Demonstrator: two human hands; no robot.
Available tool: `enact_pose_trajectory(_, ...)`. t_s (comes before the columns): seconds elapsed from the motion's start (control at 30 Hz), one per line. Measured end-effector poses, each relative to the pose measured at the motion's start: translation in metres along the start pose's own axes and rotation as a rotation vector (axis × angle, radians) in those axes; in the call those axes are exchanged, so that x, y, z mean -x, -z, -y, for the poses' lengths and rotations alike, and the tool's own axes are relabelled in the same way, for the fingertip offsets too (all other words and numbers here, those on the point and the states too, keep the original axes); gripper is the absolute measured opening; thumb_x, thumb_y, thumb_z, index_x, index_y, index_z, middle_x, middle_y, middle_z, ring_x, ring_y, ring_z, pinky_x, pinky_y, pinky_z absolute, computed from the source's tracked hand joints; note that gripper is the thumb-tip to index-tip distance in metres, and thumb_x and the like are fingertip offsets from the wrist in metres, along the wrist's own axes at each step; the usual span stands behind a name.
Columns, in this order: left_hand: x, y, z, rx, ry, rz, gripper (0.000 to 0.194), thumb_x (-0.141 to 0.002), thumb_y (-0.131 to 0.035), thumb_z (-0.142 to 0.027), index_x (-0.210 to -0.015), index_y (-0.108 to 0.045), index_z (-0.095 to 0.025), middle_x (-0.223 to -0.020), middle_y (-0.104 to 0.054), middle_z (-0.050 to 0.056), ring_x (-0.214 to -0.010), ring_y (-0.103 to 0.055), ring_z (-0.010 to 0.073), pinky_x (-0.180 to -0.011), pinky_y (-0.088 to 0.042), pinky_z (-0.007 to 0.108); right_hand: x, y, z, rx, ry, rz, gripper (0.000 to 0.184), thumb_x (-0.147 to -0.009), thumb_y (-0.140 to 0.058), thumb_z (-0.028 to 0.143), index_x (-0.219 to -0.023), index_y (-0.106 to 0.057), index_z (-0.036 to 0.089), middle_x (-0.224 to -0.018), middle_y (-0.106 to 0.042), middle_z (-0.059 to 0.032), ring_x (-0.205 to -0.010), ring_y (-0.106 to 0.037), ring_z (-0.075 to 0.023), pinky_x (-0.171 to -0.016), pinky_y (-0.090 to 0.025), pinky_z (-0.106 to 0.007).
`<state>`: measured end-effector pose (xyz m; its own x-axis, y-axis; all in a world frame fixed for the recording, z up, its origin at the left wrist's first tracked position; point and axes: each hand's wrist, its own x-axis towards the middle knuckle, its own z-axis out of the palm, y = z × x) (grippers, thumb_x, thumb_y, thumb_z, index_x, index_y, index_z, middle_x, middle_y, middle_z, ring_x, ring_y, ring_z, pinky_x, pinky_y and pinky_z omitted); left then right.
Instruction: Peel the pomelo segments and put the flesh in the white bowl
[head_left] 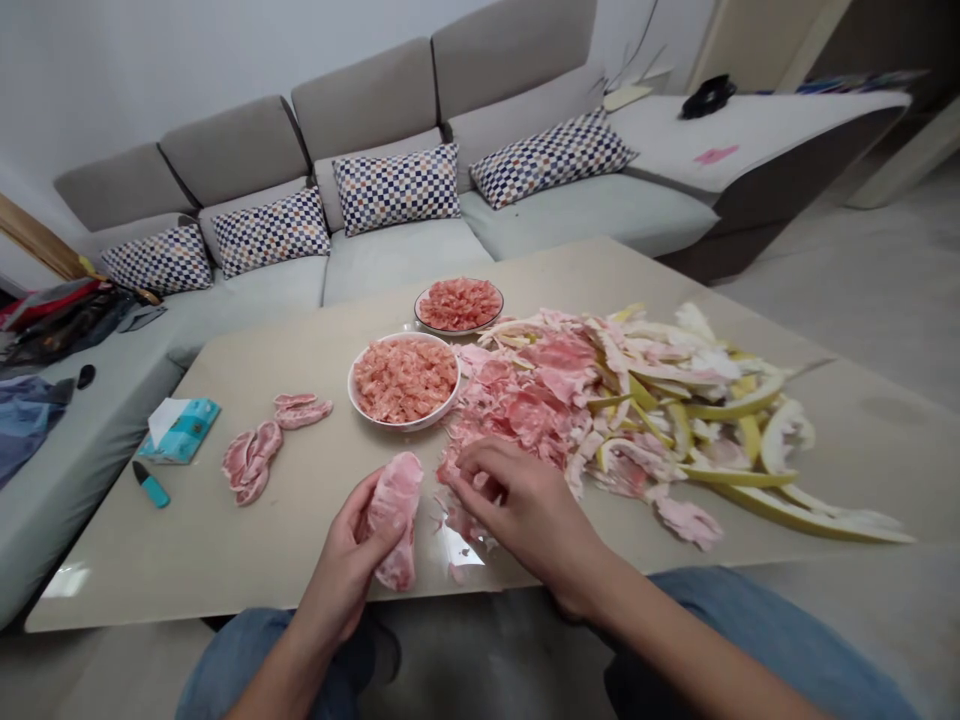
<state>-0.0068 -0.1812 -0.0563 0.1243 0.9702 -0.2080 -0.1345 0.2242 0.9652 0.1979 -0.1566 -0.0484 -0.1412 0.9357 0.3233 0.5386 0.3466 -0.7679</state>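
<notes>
Currently, the left hand point(352, 550) is cradling a pink citrus segment point(397, 515) near the close edge of the table point(262, 560), its fingers wrapping behind and its thumb pressing across the front. Just beside it, the right hand point(525, 500) is hovering at the near fringe of the membrane scraps point(540, 400), fingers curling toward the thumb in a nearly closed pinch; whether anything is sitting between the tips, I cannot tell. Judging by those scraps and by the pulp point(405, 380) that is filling the bowl point(409, 425), stripping membrane from this segment seems to be the step in hand. The next move is probably calling for a fine pinch at the membrane with the right fingertips, while the left hand is steadying the flesh without squeezing it. Farther left, spare segments point(253, 460) are lying on the table.
</notes>
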Motion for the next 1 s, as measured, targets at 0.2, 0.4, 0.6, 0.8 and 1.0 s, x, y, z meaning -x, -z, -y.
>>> enact_pose_trajectory(0.2, 0.000, 0.003, 0.000, -0.250, -0.056, 0.049, 0.049, -0.079, -0.071, -0.032, -0.126, -0.062, -0.021, -0.128, -0.064, 0.009, -0.119, -0.057, 0.0283, -0.103, -0.040, 0.037, 0.002, 0.001, 0.002, 0.073, 0.232, 0.037, 0.025, -0.093, -0.052, 0.019, -0.112, -0.067, 0.021, -0.098, -0.072, -0.0071, -0.086, -0.068, -0.0167, -0.074, -0.052, -0.026)
enact_pose_trajectory(0.4, 0.001, 0.001, -0.006, -0.413, -0.099, 0.145, 0.042, -0.079, -0.067, -0.025, -0.121, -0.066, -0.022, -0.112, -0.066, 0.007, -0.106, -0.060, 0.0266, -0.096, -0.043, 0.035, 0.004, -0.005, 0.000, 0.374, 0.562, 0.029, 0.023, -0.095, -0.048, 0.017, -0.104, -0.069, 0.018, -0.095, -0.072, -0.0095, -0.081, -0.067, -0.0197, -0.067, -0.050, -0.028)
enact_pose_trajectory(0.6, -0.001, 0.008, -0.006, -0.470, -0.083, 0.168, 0.041, -0.076, -0.069, -0.026, -0.116, -0.070, -0.021, -0.102, -0.067, 0.008, -0.107, -0.057, 0.0296, -0.090, -0.044, 0.035, 0.007, -0.013, 0.003, 0.541, 0.688, 0.141, 0.019, -0.090, -0.049, 0.009, -0.082, -0.065, 0.014, -0.073, -0.065, -0.0065, -0.063, -0.058, -0.0180, -0.053, -0.043, -0.028)
enact_pose_trajectory(0.8, -0.001, 0.011, -0.008, -0.435, -0.070, 0.285, 0.046, -0.075, -0.070, -0.031, -0.120, -0.068, -0.021, -0.102, -0.066, 0.007, -0.095, -0.060, 0.0268, -0.083, -0.044, 0.033, 0.004, -0.010, 0.001, 0.510, 0.665, 0.107, 0.021, -0.089, -0.048, 0.012, -0.078, -0.065, 0.015, -0.070, -0.065, -0.0054, -0.060, -0.058, -0.0167, -0.052, -0.042, -0.027)
enact_pose_trajectory(1.0, 0.000, 0.008, -0.008, -0.104, 0.070, 0.178, 0.050, -0.076, -0.073, -0.033, -0.124, -0.065, -0.022, -0.107, -0.071, 0.007, -0.103, -0.061, 0.0268, -0.091, -0.043, 0.033, -0.007, 0.017, -0.007, 0.107, 0.277, 0.083, 0.028, -0.088, -0.048, 0.010, -0.106, -0.068, 0.019, -0.104, -0.072, -0.0085, -0.091, -0.068, -0.0182, -0.076, -0.052, -0.028)
